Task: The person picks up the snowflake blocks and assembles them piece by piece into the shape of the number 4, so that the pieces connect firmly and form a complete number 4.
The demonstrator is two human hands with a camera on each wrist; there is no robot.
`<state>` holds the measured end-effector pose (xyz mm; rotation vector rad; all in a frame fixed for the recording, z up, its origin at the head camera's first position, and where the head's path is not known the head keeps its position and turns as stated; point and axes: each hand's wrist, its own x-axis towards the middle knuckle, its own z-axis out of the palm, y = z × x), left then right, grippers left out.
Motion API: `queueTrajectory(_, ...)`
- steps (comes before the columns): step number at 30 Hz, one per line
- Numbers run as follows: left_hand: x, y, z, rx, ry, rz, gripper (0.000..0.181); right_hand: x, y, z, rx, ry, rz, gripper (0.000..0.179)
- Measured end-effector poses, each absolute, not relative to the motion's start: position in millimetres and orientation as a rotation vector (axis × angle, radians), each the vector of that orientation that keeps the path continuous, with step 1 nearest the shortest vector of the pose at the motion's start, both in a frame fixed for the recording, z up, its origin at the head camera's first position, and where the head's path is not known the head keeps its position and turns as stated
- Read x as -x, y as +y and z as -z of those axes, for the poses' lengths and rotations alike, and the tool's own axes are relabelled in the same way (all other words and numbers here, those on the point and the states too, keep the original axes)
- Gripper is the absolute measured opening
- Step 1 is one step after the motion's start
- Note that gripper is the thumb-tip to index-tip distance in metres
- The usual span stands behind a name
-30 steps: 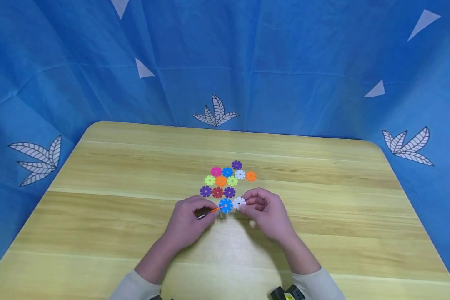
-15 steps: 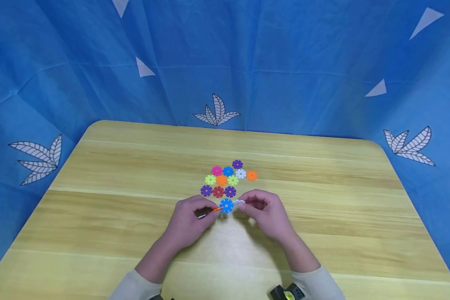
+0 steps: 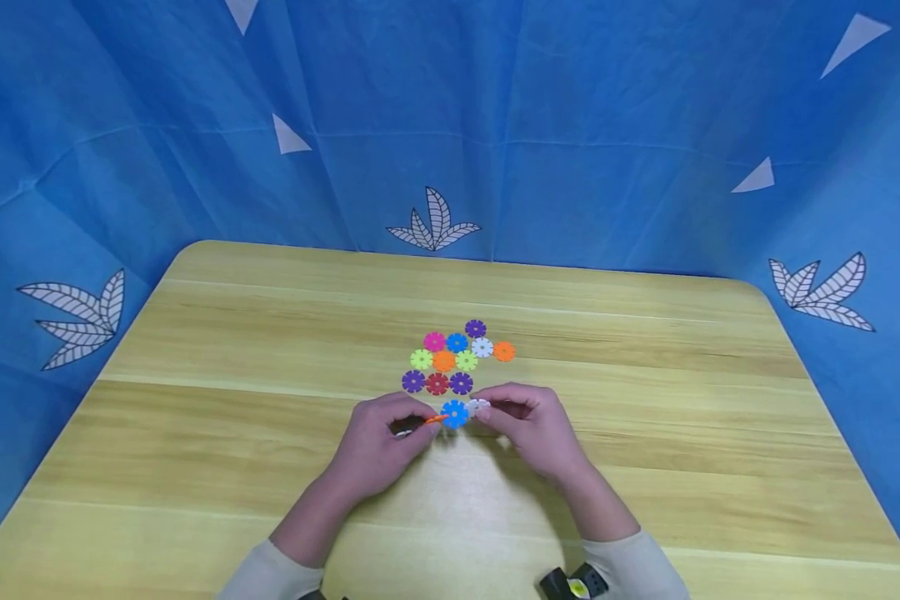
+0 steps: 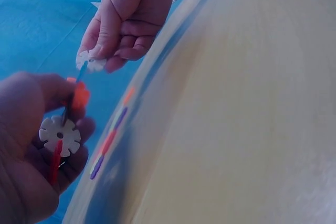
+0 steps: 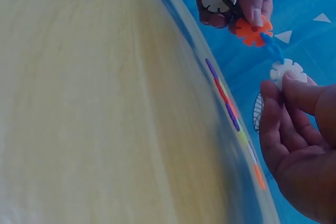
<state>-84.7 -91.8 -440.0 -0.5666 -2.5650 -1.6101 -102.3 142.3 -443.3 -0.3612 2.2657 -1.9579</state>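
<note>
My left hand [image 3: 378,437] pinches an orange notched plastic disc [image 5: 254,31] between thumb and fingertips. That disc belongs to a chain of interlocking discs: a red one [image 4: 56,163], a white one [image 4: 60,136] and a black one, tucked within the left palm, and a blue disc [image 3: 454,414] sticking out to the right. Thumb and forefinger of my right hand [image 3: 537,431] pinch another white disc [image 5: 286,67]. Its edge meets the blue disc's edge; whether their slots are engaged, I cannot tell. Both hands are held above the table.
Beyond the hands, several loose discs lie flat in rows on the wooden table [image 3: 645,375], among them a red disc [image 3: 437,383], a pink disc [image 3: 434,342] and an orange disc [image 3: 504,351]. A blue patterned cloth [image 3: 585,125] hangs behind the table.
The white disc in my right hand has turned from face-up to nearly edge-on and moved left against the blue disc. My left hand has barely moved.
</note>
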Motion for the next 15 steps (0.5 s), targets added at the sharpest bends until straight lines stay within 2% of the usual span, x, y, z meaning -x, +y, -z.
queueTrajectory(6, 84.7, -91.4, 438.7, 0.607, -2.553, 1.641, 0.007, 101.6, 140.5, 442.3, 0.206, 2.224, 2.030, 0.018)
queueTrajectory(15, 83.7, -91.0, 439.5, 0.601, -2.551, 1.679, 0.005, 101.0, 141.3, 444.9, 0.252, 2.263, 2.080, 0.017)
